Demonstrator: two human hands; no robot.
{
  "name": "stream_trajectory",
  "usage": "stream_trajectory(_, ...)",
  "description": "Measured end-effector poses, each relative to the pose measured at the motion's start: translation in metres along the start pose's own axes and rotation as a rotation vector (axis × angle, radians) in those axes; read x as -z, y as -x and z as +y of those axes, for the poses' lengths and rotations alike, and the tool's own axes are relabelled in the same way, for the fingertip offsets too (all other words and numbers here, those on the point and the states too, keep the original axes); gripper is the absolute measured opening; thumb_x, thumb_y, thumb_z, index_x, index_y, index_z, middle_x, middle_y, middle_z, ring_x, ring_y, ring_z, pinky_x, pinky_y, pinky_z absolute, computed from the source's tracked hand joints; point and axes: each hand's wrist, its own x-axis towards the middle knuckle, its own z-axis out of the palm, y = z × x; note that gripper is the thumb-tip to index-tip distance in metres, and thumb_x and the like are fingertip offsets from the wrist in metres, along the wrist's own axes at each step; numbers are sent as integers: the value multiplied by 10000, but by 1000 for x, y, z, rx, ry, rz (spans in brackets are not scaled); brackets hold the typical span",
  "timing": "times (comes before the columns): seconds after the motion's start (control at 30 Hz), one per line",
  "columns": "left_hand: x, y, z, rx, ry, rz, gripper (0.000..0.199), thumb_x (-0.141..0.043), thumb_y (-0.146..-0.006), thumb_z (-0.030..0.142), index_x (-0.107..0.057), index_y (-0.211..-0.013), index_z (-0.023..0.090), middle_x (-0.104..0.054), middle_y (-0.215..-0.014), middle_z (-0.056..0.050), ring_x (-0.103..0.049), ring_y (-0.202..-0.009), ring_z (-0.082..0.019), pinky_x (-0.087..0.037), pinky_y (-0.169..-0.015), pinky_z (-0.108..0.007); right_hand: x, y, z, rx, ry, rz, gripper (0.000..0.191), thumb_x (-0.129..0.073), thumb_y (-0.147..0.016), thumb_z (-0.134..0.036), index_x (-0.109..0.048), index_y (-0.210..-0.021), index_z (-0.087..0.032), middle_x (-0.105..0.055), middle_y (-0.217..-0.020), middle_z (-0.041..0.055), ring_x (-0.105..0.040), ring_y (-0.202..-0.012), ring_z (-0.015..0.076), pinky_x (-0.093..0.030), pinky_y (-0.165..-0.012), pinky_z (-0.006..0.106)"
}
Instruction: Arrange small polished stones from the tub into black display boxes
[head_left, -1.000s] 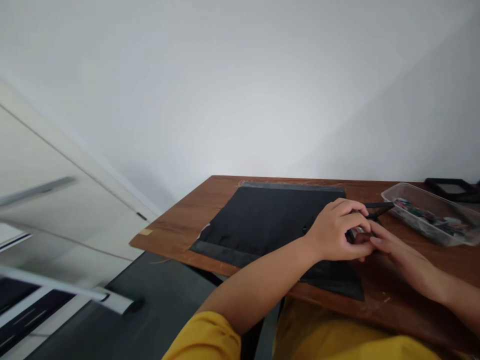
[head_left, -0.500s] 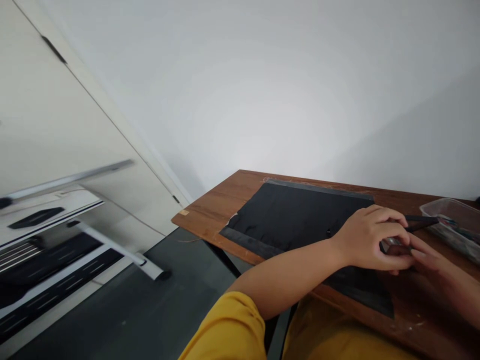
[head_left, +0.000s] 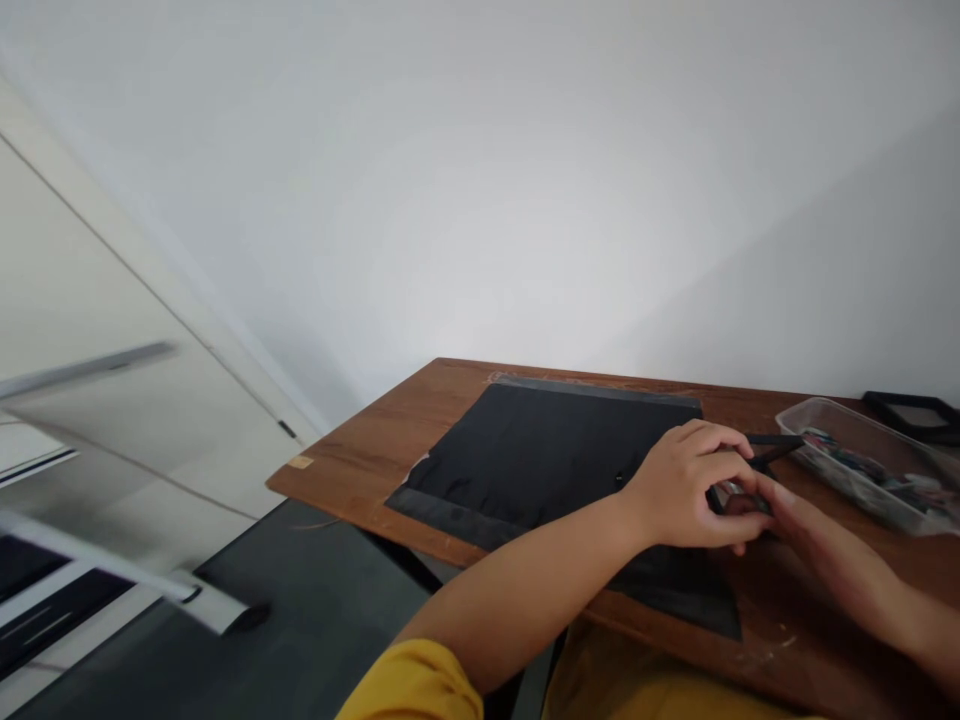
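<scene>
Black, thin-barred object [head_left: 778,441] still in hand, right of centre; not set down.
The left hand [head_left: 686,488] curls its fingers around it; the right hand [head_left: 814,525] meets them, grip hidden. What is finished cannot be told.

Soft, muted light pools on the middle of the wall [head_left: 510,220] and fades toward the corners, a diagonal shadow greying its right side. The floor [head_left: 315,610] falls dark; the metal bars [head_left: 90,367] at left look smeared, and detail between the fingers [head_left: 705,437] is murky.
</scene>
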Motion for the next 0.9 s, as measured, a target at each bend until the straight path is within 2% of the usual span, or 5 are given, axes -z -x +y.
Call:
stream_trajectory(0.1, 1, 1, 0, 14, 5, -7, 235, -840, -785, 377, -683, -781, 203, -739, -1130, -95, -706, -1003, -218, -558, -1005, -406, 1, 1, 5, -13, 13, 4, 677, -408, -967, -777, -773, -899, -211, -772, -921, 132, -728, -998, 322, -517, -1124, 543)
stream_trajectory(0.3, 5, 2, 2, 6, 31, 9, 186, -797, -771, 297, -638, -736, 208, -731, -1116, -91, -701, -1004, -229, -567, -965, -418, 0, 1, -6, 74, 108, -36, 630, -433, -993, -730, -744, -768, -230, -757, -825, 92, -706, -923, 296, -557, -1042, 471)
stream_trajectory(0.43, 6, 4, 3, 8, 8, 6, 160, -788, -752, 265, -639, -746, 208, -720, -1098, -89, -685, -986, -239, -575, -921, -428, -4, -1, -20, 69, 83, -21, 628, -470, -949, -789, -753, -911, -229, -761, -814, 83, -721, -893, 287, -568, -1041, 456)
stream_trajectory(0.63, 7, 6, 3, -28, -2, 121, 102, -740, -790, 200, -650, -837, 206, -708, -1060, -73, -677, -977, -215, -572, -895, -386, -4, -6, -22, 20, -10, -104, 486, -510, -985, -656, -682, -1032, -204, -695, -771, 38, -701, -782, 213, -622, -831, 380)
stream_trajectory(0.9, 14, 4, 0, 42, -36, 62, 114, -739, -818, 177, -638, -851, 218, -711, -1040, -56, -684, -1000, -220, -569, -917, -394, -6, -12, -9, 93, 32, 14, 368, -554, -1004, -563, -619, -971, -202, -611, -826, 9, -607, -739, 142, -568, -736, 299)
